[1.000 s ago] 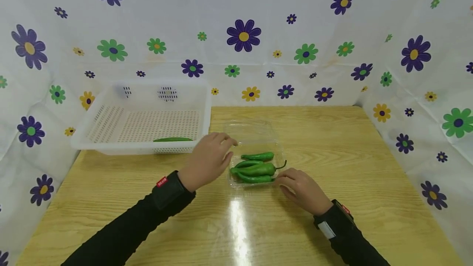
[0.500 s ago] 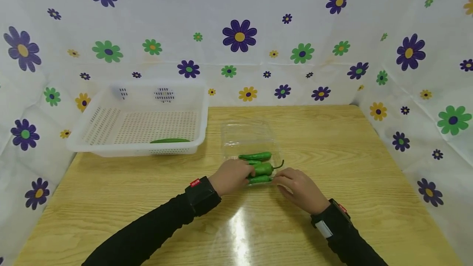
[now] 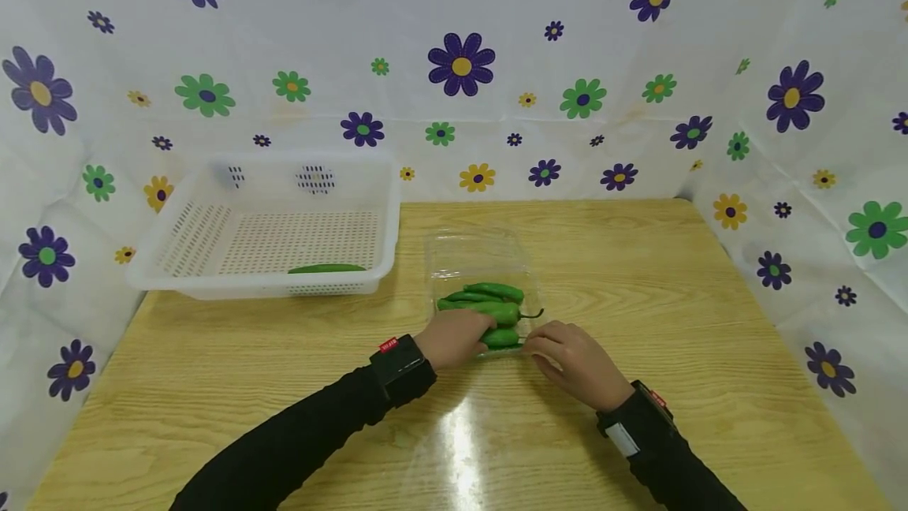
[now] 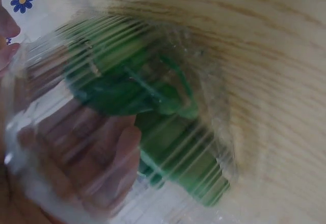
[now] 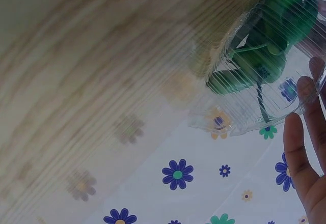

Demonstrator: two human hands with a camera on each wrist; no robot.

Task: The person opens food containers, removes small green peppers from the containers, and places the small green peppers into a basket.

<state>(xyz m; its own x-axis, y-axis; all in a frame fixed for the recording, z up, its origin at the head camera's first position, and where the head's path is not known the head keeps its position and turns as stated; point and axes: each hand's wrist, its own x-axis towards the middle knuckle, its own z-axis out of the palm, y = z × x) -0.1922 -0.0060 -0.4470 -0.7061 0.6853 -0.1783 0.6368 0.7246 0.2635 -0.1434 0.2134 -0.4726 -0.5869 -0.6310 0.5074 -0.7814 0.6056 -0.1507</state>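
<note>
Several long green peppers [image 3: 500,312] lie in a clear plastic box [image 3: 478,260], left hand [image 3: 455,337] touching them, right hand [image 3: 578,363] at the box's near-right corner, either grip's pinch unclear.

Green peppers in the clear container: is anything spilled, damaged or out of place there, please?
Nothing stands out. The green peppers lie close together inside the clear container, partly hidden by the left hand; none shows spilled on the table, and I see no damage on the visible parts.
</note>
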